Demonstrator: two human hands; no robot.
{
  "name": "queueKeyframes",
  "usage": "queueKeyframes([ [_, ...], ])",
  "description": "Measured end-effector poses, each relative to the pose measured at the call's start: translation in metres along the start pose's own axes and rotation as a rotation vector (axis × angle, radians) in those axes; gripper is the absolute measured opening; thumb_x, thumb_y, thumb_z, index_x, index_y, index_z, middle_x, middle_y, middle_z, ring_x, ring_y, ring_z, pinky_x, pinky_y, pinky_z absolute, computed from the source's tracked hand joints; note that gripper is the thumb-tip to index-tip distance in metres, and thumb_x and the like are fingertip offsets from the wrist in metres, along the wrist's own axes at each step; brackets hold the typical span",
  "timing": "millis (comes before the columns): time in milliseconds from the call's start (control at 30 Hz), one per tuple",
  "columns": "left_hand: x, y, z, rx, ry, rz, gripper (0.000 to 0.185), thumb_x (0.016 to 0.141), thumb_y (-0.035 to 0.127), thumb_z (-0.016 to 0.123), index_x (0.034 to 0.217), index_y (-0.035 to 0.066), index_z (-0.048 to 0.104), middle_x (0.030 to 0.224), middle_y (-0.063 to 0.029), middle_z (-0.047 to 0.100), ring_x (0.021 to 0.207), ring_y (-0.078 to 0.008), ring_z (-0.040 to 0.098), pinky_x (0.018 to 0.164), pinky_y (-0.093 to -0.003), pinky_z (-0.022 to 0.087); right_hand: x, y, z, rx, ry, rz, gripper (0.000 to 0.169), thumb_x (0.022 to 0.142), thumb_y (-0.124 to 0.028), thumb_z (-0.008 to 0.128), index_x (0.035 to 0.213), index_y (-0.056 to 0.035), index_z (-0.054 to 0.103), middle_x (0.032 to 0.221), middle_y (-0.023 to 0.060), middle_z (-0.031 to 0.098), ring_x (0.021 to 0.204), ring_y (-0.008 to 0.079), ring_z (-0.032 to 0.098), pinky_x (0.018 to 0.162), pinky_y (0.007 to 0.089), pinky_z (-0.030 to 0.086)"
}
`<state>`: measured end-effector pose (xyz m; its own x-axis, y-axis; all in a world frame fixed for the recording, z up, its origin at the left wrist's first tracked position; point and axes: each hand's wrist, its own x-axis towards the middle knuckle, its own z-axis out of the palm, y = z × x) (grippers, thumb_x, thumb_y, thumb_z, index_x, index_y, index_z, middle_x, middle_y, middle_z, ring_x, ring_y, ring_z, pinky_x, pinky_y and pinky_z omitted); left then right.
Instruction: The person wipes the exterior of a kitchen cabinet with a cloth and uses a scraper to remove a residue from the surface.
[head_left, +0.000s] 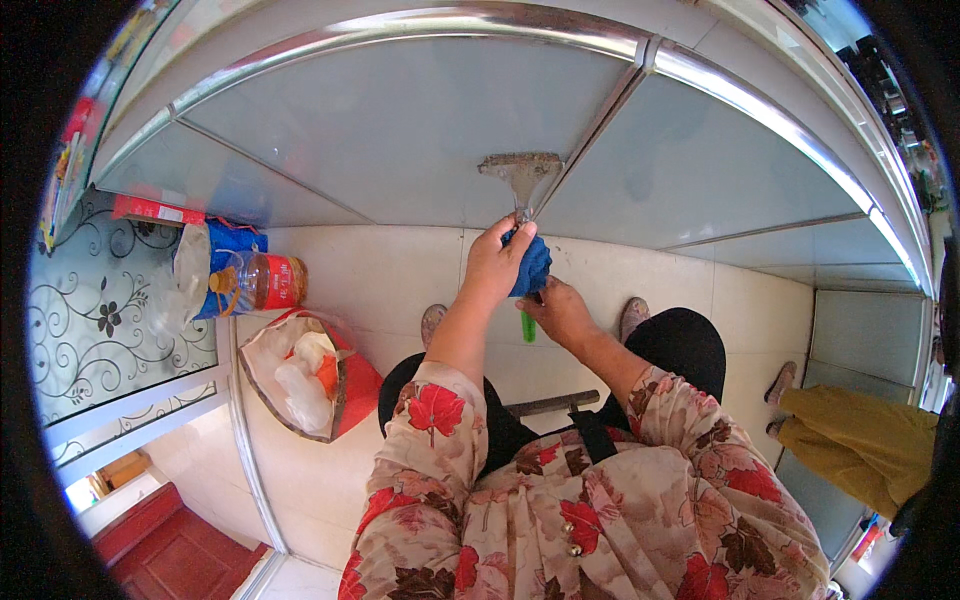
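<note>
In front of the grey cabinet panels (405, 127), my left hand (495, 259) grips the neck of a squeegee-like scraper (523, 176) with a wide, worn head. A dark blue cloth (531, 264) is bunched around the scraper's handle, just below the left fingers. My right hand (559, 307) holds the lower part of the cloth and handle, its fingers partly hidden. The bright green end of the handle (529, 328) sticks out below the cloth.
At left, a large oil bottle (279, 281) lies by a blue bag (232, 244). Nearer is an open red bag (360, 390) holding white plastic bags. Beyond it stands a patterned glass door (112, 300). At right, another person's tan-trousered legs (855, 435) show by low cabinets.
</note>
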<state>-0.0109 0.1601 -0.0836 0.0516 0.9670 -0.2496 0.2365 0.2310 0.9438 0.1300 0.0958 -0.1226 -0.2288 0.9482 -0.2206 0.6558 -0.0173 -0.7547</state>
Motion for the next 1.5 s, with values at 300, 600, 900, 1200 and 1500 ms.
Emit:
queueKeyframes([
  [300,0.0,0.009,0.0,0.017,0.025,0.056,0.043,0.088,0.04,0.06,0.112,0.004,0.064,0.09,-0.0189,0.067,0.086,-0.0281,0.065,0.079,-0.0354,0.049,0.003,0.004,0.0,0.012,0.021,-0.026,0.031,0.077,-0.02,0.071,0.091,0.0014,0.053,0.085,0.0235,0.061,0.081,0.0422,0.06,0.071,0.0483,0.048],
  [600,-0.001,0.011,-0.002,0.05,0.026,0.049,0.045,0.088,0.041,0.06,0.113,0.003,0.063,0.093,-0.0203,0.067,0.087,-0.0301,0.065,0.08,-0.0359,0.049,0.002,-0.004,-0.003,0.033,0.028,-0.021,0.031,0.077,-0.018,0.072,0.093,0.001,0.054,0.086,0.0232,0.061,0.082,0.0424,0.06,0.072,0.0477,0.048],
  [900,-0.001,0.001,0.004,0.081,0.011,0.003,0.046,0.087,0.042,0.061,0.113,0.003,0.064,0.093,-0.0206,0.066,0.087,-0.0293,0.065,0.08,-0.0362,0.049,-0.001,0.009,0.007,0.01,-0.008,-0.035,0.03,0.077,-0.017,0.071,0.094,0.001,0.054,0.086,0.0228,0.06,0.081,0.042,0.06,0.07,0.047,0.049],
  [1200,0.002,-0.004,0.005,0.079,0.009,0.013,0.045,0.088,0.042,0.061,0.112,0.004,0.064,0.09,-0.0189,0.067,0.084,-0.0275,0.065,0.078,-0.0351,0.049,-0.001,0.007,0.002,0.038,-0.006,0.015,0.031,0.078,-0.018,0.071,0.094,0.0012,0.053,0.088,0.0231,0.061,0.083,0.0418,0.06,0.072,0.0473,0.049],
  [1500,0.004,-0.006,0.005,0.016,0.015,-0.002,0.037,0.091,0.037,0.061,0.118,0.012,0.065,0.085,-0.0035,0.064,0.077,-0.0099,0.055,0.075,-0.0259,0.047,-0.002,-0.005,-0.01,-0.032,-0.018,0.076,0.032,0.078,-0.019,0.071,0.094,0.0015,0.053,0.088,0.0231,0.061,0.084,0.0419,0.061,0.073,0.0475,0.049],
])
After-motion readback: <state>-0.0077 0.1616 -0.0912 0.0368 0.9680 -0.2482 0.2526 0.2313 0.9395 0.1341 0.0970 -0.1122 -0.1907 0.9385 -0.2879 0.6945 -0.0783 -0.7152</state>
